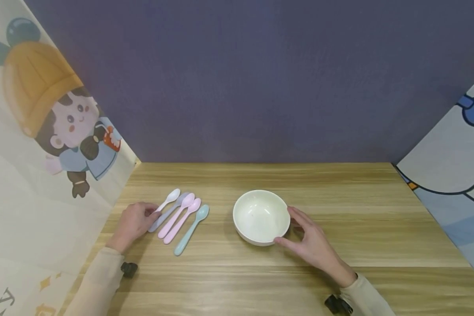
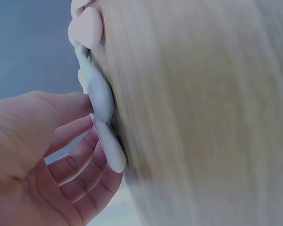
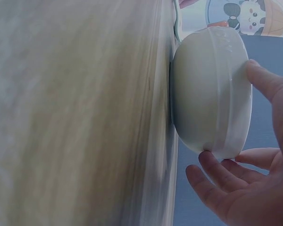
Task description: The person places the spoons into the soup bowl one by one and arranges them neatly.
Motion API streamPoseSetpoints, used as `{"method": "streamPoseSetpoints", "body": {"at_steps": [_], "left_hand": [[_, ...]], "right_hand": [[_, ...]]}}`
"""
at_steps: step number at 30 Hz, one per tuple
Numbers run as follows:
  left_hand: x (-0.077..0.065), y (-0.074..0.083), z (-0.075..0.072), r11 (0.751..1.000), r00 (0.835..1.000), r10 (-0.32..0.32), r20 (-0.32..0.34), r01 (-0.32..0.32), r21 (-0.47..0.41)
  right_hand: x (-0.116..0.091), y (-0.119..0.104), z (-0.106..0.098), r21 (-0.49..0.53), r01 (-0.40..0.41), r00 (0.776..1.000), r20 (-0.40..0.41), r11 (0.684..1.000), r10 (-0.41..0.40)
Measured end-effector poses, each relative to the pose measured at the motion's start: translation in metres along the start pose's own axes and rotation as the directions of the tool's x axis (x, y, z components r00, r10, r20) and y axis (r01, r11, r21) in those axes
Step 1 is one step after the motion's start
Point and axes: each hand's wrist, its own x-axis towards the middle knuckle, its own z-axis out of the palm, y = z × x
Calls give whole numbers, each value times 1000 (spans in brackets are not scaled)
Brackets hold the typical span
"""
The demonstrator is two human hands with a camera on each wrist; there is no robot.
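On the left of the head view, my left hand has thumb and fingers about the handle of a white spoon. In the left wrist view the white handle lies between thumb and fingers, with a lavender spoon close by the thumb. Further right lie two pink spoons and a pale teal spoon, roughly parallel. My right hand holds a white round bowl by its right side, thumb at the near rim. The bowl stands upright on the table.
The wooden table ends at a dark blue-grey back wall. A light panel with a cartoon child borders the left side. Another printed panel stands on the right. Small black devices sit at both wrists.
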Motion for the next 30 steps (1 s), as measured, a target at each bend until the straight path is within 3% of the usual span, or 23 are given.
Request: {"method": "streamPoseSetpoints", "body": {"at_steps": [13,30], "left_hand": [[-5,-4,-6,1000,1000,10,9,-10,12],[-12,19,-11,998,997,68,-24,-68,7]], "right_hand": [[0,0,-2,15,2,1000,11,1000,-2],[-1,1,-2,19,0,1000,12,1000,-1]]}}
